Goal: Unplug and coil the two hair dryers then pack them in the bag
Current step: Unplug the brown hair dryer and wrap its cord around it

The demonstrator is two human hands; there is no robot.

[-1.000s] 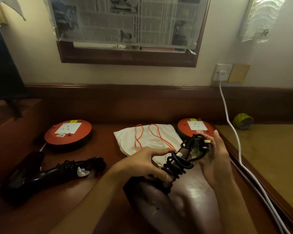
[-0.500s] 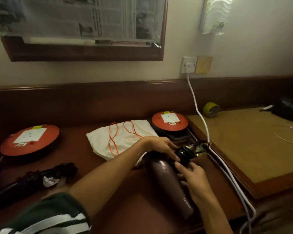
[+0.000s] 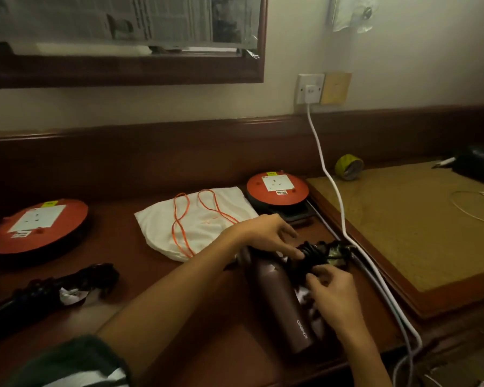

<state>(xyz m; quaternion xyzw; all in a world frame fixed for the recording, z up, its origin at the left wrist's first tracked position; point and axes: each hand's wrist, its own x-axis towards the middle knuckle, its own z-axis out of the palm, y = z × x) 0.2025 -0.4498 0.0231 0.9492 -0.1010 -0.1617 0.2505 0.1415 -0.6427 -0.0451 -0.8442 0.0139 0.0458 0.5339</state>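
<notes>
Dryer [image 3: 280, 300] lowered onto desk [image 3: 179, 317], bag [image 3: 199, 219] behind, both hands [image 3: 268, 233] on cord [image 3: 310, 255]

Brown hair dryer [image 3: 280, 300] now down on the desk [image 3: 157, 289], formerly raised between both hands.

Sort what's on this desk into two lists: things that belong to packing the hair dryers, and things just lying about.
Part of the job:
- brown hair dryer, its black cord being wound by the left hand and right hand
- black hair dryer, cord already wrapped
- white drawstring bag

Lying about:
- two orange cable reels
- yellow tape roll
- white cable plugged into the wall socket
</notes>
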